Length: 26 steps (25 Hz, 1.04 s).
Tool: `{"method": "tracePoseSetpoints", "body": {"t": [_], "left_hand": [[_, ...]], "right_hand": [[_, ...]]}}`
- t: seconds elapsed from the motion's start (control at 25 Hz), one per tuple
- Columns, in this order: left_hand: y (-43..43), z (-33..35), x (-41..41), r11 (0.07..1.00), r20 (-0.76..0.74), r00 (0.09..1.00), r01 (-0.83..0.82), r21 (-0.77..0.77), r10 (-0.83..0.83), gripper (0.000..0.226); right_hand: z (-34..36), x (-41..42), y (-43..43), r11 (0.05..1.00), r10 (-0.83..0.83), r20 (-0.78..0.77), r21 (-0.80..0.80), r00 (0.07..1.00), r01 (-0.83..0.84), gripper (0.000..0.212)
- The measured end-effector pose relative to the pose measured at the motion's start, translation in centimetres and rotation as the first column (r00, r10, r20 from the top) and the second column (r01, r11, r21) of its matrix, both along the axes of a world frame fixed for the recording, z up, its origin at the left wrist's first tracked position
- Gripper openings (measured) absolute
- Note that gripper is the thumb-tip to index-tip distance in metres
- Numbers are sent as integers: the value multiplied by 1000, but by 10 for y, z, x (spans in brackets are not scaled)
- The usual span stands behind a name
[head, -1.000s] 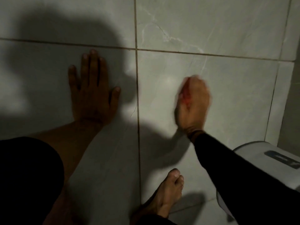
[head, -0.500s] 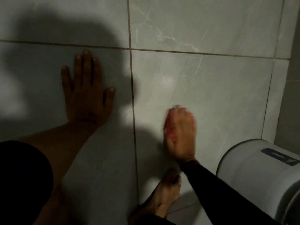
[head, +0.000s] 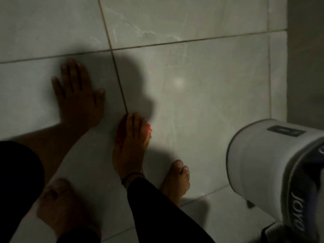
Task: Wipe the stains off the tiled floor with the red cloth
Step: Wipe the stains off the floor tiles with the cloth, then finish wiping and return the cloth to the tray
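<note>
My right hand (head: 131, 144) presses the red cloth (head: 120, 133) flat on the pale grey tiled floor (head: 210, 95), right at the dark grout line. Only the cloth's edges show, red at the left of the palm and by the thumb. My left hand (head: 78, 100) lies flat on the neighbouring tile to the left, fingers spread, holding nothing. The light is dim and I cannot make out any stains.
A white bucket (head: 266, 165) lies on its side at the right, its mouth toward the lower right. My bare feet (head: 177, 181) (head: 57, 204) stand on the floor near the bottom. A wall (head: 306, 58) runs along the right edge.
My right hand has dragged the cloth toward me and leftward, from the middle of the right tile to the grout line. The view has shifted, showing more of the bucket and my left foot.
</note>
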<state>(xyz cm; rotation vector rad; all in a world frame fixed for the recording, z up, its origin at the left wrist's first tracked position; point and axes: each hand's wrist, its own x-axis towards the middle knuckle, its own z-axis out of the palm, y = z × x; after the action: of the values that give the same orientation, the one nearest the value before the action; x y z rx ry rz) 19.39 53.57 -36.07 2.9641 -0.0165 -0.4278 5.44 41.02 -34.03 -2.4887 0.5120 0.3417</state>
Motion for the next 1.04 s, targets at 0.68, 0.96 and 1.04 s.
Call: {"method": "tracePoseSetpoints", "body": {"t": [0.68, 0.96, 1.04], "left_hand": [[-353, 407, -79, 814, -738, 474, -73, -576, -480, 9], [-508, 398, -126, 772, -588, 501, 388, -503, -635, 24], [-531, 381, -139, 745, -546, 510, 503, -437, -665, 26]], "right_hand": [[414, -88, -309, -195, -937, -348, 573, 21, 796, 20], [372, -130, -436, -230, -922, -384, 426, -55, 875, 37], [344, -139, -458, -192, -912, -409, 422, -3, 886, 41]]}}
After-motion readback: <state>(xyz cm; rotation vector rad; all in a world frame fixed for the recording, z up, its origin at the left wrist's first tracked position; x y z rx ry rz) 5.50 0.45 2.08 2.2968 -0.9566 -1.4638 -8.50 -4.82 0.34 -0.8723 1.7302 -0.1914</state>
